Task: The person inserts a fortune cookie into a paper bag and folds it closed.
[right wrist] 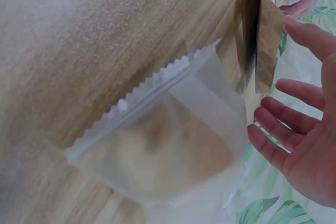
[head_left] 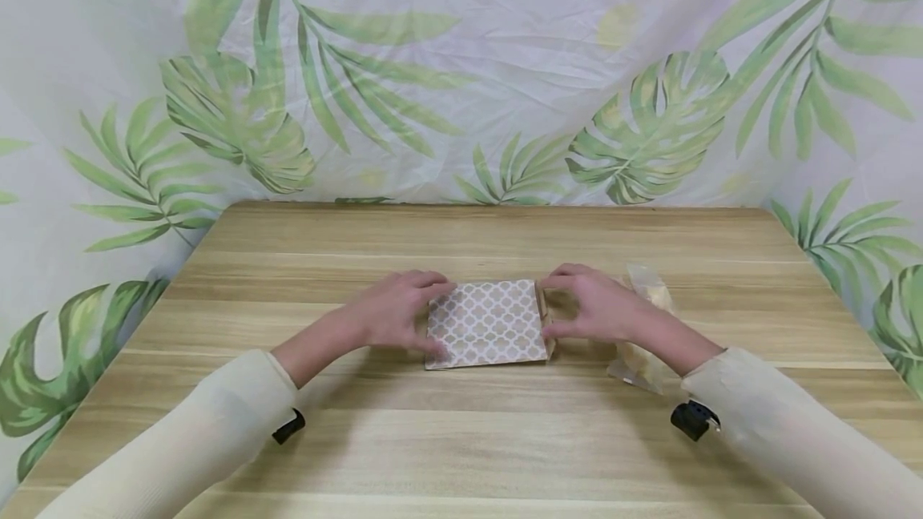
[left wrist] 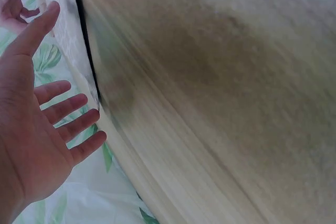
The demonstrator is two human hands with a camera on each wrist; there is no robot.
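A flat paper bag (head_left: 486,323) with a white and beige lattice print lies on the table between the two hands. My left hand (head_left: 397,311) is at its left edge, with fingers spread; in the left wrist view the thumb (left wrist: 39,30) reaches to the printed side. At the other end my right hand (head_left: 594,307) has its fingers apart beside the bag's brown folded end (right wrist: 269,45), and the thumb tip seems to touch it. Partly behind the right hand and forearm lies a translucent packet (right wrist: 157,156) with a serrated edge and a pale tan, blurred content.
The wood-grain table (head_left: 461,439) has its far edge against a hanging cloth (head_left: 519,86) printed with green leaves. Both forearms, in cream sleeves, come in from the near side, with a black device (head_left: 692,420) strapped at the right wrist.
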